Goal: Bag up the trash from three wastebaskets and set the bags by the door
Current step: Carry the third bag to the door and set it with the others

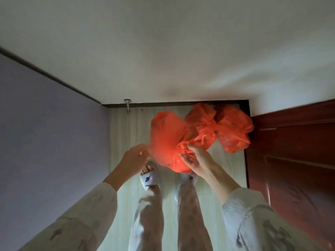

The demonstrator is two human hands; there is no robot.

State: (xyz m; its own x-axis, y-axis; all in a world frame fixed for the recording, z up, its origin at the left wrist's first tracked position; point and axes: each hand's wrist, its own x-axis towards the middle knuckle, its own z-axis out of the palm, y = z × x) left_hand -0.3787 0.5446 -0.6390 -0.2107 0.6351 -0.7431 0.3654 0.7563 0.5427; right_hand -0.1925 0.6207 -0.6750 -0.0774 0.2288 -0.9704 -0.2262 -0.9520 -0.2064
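Three red bags sit in a row on the pale floor (pixel 126 127), in the far corner where the white wall (pixel 163 51) meets the dark red door (pixel 293 151) on the right. The near bag (pixel 166 140) is the leftmost and largest in view, puffed out and tied at its neck. The middle bag (pixel 201 120) lies just behind it, touching it, and the far bag (pixel 233 129) rests against the door side, touching the middle one.

The right hand (pixel 195 158) pinches the knotted neck of the near bag, with thumb and fingers curled round the bunched plastic. The left hand (pixel 136 156) is at the bag's left edge, its fingers bent and nipping a thin fold of the plastic there; the blur makes the exact grip hard to read.

Both arms wear light patterned sleeves (pixel 253 223). Below the bag stand the person's feet in white slippers (pixel 150 180), the right one partly hidden by the bag. A metal doorstop (pixel 128 105) stands at the base of the far wall, left of the bags. A purple wall (pixel 45 133) fills the left side.
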